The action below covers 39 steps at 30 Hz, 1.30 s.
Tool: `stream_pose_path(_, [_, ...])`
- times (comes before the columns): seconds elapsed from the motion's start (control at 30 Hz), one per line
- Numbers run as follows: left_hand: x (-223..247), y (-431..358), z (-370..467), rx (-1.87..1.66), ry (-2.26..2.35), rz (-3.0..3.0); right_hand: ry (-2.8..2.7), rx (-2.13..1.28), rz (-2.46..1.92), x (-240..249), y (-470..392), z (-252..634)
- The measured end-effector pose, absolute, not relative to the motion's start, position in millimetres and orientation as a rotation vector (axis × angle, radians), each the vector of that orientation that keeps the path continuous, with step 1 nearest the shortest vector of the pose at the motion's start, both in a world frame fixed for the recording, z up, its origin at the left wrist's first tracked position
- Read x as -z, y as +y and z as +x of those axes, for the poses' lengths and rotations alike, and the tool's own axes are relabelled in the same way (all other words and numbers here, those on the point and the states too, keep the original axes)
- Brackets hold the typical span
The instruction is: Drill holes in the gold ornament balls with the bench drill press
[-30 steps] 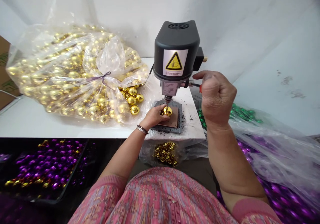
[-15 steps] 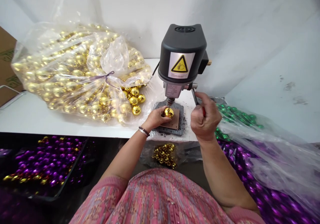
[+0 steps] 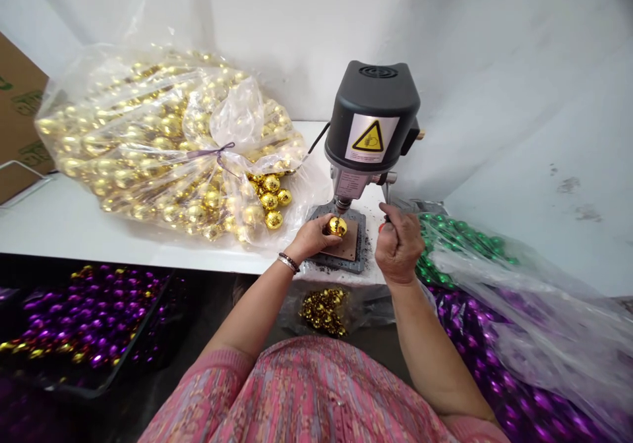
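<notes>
A shiny gold ball (image 3: 337, 227) sits under the bit of a black and grey bench drill press (image 3: 376, 120). My left hand (image 3: 315, 237) is closed on the ball from the left, thumb in front, over a brown board (image 3: 347, 245) on the press's dark base. At the right of the press, my right hand (image 3: 399, 244) is wrapped round the end of the feed lever (image 3: 388, 192); a bit of red shows by the fingers. The bit meets the top of the ball, though how deep it goes I cannot tell.
A tied clear bag of gold balls (image 3: 148, 140) lies left on the white table (image 3: 30, 232); several loose ones (image 3: 271, 200) spill beside the press. Below are purple balls (image 3: 84, 311) and a bag of small gold pieces (image 3: 324, 311). Green balls (image 3: 459, 238) lie right. Dark shavings surround the base.
My right hand has drawn the feed lever down and toward me, and the drill head sits lower over the ball. My left hand keeps its hold. The whole view has shifted slightly.
</notes>
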<state>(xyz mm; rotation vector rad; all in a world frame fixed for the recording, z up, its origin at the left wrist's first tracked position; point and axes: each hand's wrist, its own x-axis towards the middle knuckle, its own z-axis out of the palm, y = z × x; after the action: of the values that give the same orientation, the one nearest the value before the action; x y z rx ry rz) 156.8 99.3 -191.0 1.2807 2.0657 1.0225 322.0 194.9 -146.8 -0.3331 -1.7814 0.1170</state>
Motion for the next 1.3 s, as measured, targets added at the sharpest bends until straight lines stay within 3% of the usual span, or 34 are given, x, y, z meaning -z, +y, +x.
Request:
stream_pose_path(0.1, [192.1,100.4,156.8,-1.039,2.056,1.262,-1.76,-0.168,-0.352,134.8,191.9,321.7])
stream_pose_path(0.4, [183.1,78.0,153.8,-1.101,1.818,1.237,-1.562,-0.733,-0.519,31.9,200.6,300.2])
stream_pose_path(0.53, [174.8,59.4,142.0,-1.005,1.841,1.261,-1.541,-0.752,-0.48,33.5,201.6,299.5])
stream_pose_path(0.67, [171.6,50.7,123.2,-1.047,2.541,1.064,-1.542,-0.745,-0.463,37.4,201.0,300.2])
stream_pose_path(0.8, [176.3,45.1,113.9,-0.684,2.943,0.829,-1.545,-0.733,-0.451,37.9,201.2,300.5])
stream_pose_path(1.07, [184.3,41.5,110.6,-0.361,2.86,0.89,-1.552,-0.737,-0.462,42.5,196.6,302.9])
stream_pose_path(1.3, [175.2,48.4,127.3,-0.921,2.422,1.264,-1.532,-0.747,-0.44,43.4,197.2,302.2])
